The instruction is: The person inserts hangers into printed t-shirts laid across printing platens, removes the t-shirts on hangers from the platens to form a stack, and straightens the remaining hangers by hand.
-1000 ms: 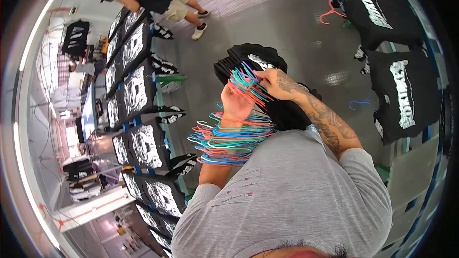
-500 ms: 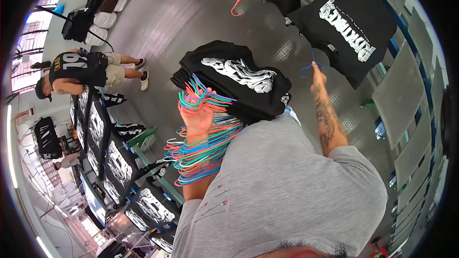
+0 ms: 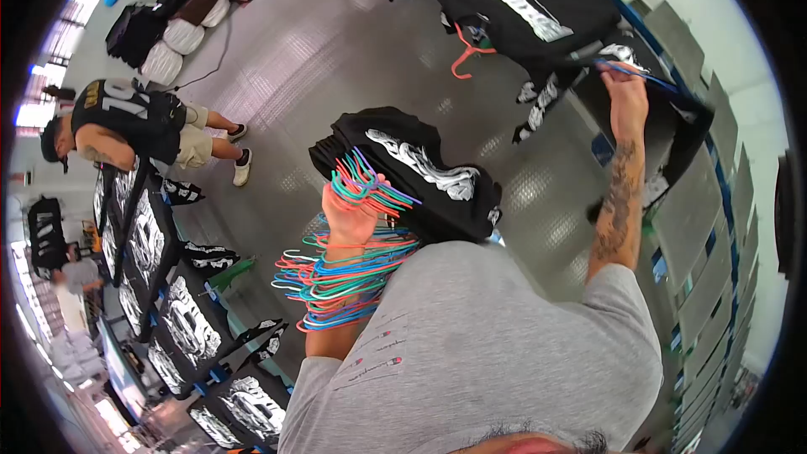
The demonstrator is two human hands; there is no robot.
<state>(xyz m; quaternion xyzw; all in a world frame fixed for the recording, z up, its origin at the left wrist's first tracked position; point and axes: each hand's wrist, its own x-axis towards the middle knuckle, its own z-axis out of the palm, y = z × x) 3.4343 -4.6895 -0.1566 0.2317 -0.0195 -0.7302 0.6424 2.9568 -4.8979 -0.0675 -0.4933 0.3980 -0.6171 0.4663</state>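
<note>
My left hand (image 3: 351, 217) is closed around the hooks of a bunch of red, green and purple hangers (image 3: 370, 185). A thick bundle of black printed shirts (image 3: 403, 160) hangs just beyond that hand. Many loose coloured hangers (image 3: 345, 277) are looped over my left forearm. Stretched out to the right, my right hand (image 3: 624, 88) grips a blue hanger (image 3: 647, 76). Black cloth of a shirt (image 3: 685, 122) hangs at that hanger, partly blurred and spread over the rack's edge.
Another black shirt (image 3: 525, 13) with a red hanger (image 3: 466, 55) lies on the rack beyond. Grey flat boards (image 3: 693, 227) line the right side. At left, printed black shirts (image 3: 189, 315) lie on boards, and a person (image 3: 126, 130) stands beside them.
My right hand has moved up and right with the blue hanger, and the black shirt there has been pulled off its flat position. The left hand still holds its hangers.
</note>
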